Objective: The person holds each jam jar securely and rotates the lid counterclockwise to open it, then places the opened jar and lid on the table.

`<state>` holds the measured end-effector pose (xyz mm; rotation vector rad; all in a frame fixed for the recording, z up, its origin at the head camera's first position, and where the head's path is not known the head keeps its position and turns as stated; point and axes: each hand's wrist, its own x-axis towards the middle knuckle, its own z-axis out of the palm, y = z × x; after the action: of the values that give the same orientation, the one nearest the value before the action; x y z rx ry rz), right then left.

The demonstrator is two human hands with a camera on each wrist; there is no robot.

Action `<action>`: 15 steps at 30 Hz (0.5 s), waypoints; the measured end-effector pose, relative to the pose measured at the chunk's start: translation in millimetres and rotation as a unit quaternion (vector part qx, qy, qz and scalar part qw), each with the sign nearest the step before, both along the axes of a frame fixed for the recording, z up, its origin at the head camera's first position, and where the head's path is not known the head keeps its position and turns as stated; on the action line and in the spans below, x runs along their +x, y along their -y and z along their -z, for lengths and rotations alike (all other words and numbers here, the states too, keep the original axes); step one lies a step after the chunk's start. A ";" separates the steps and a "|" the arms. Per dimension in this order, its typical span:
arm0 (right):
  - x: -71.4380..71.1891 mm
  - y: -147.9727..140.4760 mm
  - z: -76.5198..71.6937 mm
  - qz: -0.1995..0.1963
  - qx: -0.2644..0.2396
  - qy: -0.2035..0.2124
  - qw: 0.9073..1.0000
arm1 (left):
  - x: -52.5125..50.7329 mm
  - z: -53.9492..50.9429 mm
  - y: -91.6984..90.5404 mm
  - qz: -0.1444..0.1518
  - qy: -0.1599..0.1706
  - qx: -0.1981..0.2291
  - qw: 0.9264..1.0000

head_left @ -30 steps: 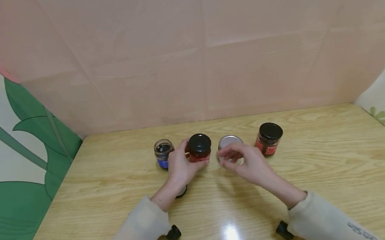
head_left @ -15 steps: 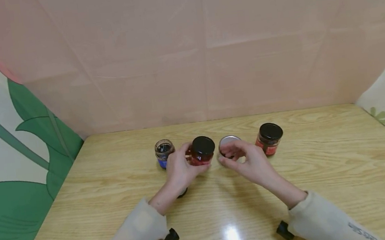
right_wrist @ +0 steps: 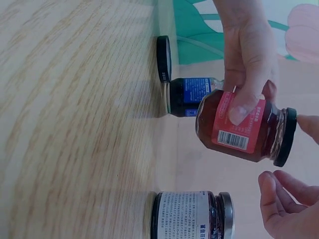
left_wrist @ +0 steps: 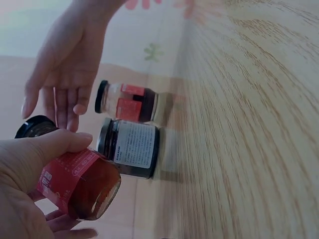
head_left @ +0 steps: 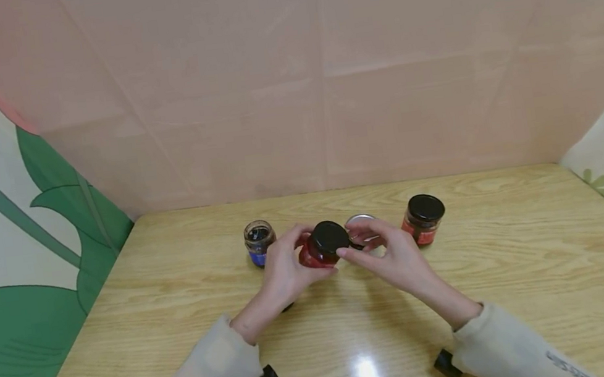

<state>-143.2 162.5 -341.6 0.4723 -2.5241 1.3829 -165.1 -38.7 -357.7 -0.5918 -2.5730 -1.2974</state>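
My left hand [head_left: 283, 268] grips a red-labelled glass jar [right_wrist: 234, 140] round its body and holds it above the table. The jar leans to the right, its black lid [head_left: 331, 237] turned towards my right hand [head_left: 396, 252]. That hand has bent fingers spread near the lid, holding nothing. Its thumb tip is right at the lid's rim; I cannot tell whether it touches. Behind the right hand, partly hidden, stands a white-labelled jar [left_wrist: 134, 144] with a silver lid [head_left: 361, 218].
An open blue-labelled jar [head_left: 260, 252] of dark contents stands behind my left hand. Near it a loose black lid [right_wrist: 163, 59] lies on the wooden table [head_left: 512, 264], mostly hidden in the head view. Another red-labelled jar [head_left: 424, 227] with a black lid stands at the right.
The left hand has moved the jar to the right and towards me and tilted it, bringing its lid up to the right hand. The right hand stays nearly in place.
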 end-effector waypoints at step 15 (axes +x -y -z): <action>-1.5 0.6 2.3 -0.012 -0.031 0.013 0.999 | 1.4 -3.9 4.0 0.040 0.058 0.019 0.997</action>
<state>-144.7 161.9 -343.9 0.4769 -2.4958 1.4795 -163.7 -42.7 -353.8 -0.6366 -2.6354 -1.4433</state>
